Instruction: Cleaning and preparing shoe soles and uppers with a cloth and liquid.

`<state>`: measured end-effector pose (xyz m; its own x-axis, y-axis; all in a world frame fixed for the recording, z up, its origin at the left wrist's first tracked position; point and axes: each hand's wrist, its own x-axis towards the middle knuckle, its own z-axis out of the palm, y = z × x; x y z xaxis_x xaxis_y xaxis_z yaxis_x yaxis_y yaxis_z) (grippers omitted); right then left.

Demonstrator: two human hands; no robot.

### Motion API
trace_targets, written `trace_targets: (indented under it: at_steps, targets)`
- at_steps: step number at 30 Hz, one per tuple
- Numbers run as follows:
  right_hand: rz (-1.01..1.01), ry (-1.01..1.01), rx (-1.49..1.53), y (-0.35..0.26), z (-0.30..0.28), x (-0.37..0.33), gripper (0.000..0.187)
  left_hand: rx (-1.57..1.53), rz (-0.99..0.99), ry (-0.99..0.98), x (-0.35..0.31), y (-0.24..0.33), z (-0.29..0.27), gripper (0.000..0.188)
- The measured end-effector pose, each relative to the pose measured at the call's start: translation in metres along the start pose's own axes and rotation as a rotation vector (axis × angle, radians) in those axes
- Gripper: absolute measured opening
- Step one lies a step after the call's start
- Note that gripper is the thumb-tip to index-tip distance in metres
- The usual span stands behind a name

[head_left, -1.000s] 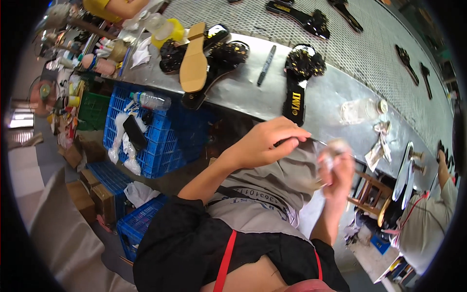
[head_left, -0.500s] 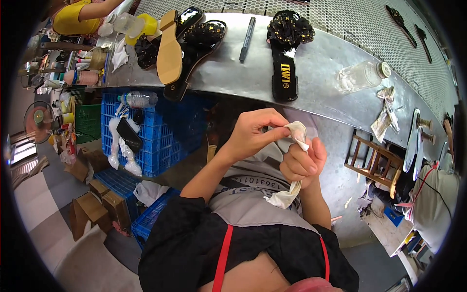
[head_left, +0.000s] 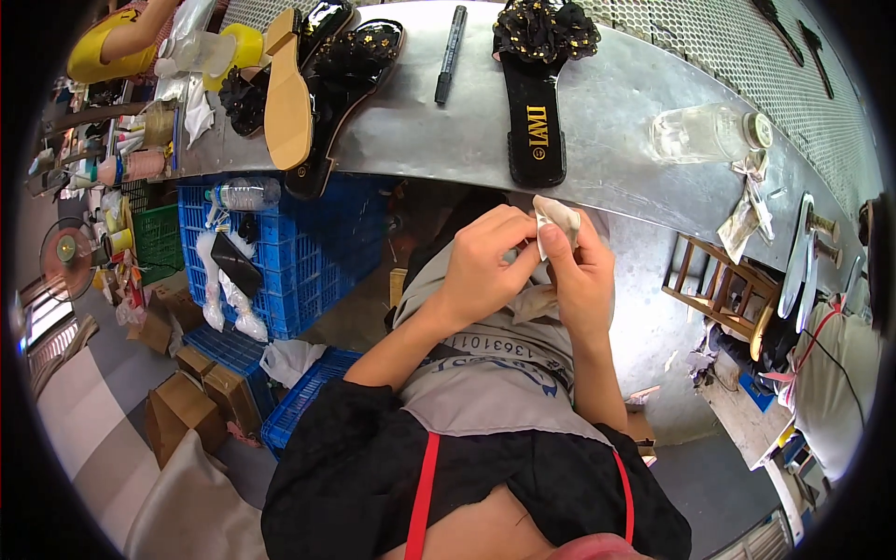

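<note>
In front of my lap, just below the table edge, both hands are drawn together at an off-white cloth strip (head_left: 560, 220). My right hand (head_left: 586, 280) grips it between thumb and fingers, its upper end standing up above them. My left hand (head_left: 485, 266) is closed, fingertips pinching the strip's left edge. Lower down, a loose part of the cloth hangs beside my right palm. Closest on the table is a black slide sandal (head_left: 537, 126) with a ruffled flower. To its left lie a black marker pen (head_left: 452, 56) and several more sandals, one with its tan sole (head_left: 287, 112) upward.
A clear bottle (head_left: 700, 133) lies on the metal table (head_left: 411, 140), near a crumpled rag (head_left: 747, 210). Blue crates (head_left: 280, 252) stand below on the left. A wooden stool (head_left: 719, 289) is at the right. At the far left is another person's arm (head_left: 140, 33).
My right hand has gone from a loose fist wrapped with the cloth to a thumb-and-finger grip. My left hand has come closer to it. The whole view has shifted slightly.
</note>
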<state>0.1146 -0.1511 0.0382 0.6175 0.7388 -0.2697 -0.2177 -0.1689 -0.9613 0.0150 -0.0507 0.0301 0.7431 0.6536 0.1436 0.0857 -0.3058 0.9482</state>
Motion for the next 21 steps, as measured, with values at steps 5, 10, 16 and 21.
trace_targets:
  at_steps: [5,10,16,21]
  targets:
    - [-0.167,0.095,0.041,-0.007,0.003,0.014,0.028,0.049,-0.034,-0.042,0.012,0.022,-0.01,0.008]
    - [-0.143,0.331,-0.003,-0.017,-0.024,0.03,0.027,0.437,0.272,-0.081,0.078,0.044,-0.04,0.016]
    - [-0.146,0.147,-0.092,-0.014,-0.03,0.023,0.023,1.141,0.038,-0.103,0.231,0.007,-0.008,0.072]
    - [-0.296,0.169,-0.206,0.0,-0.038,0.012,0.023,1.182,-0.236,-0.444,0.291,-0.004,0.007,0.1]
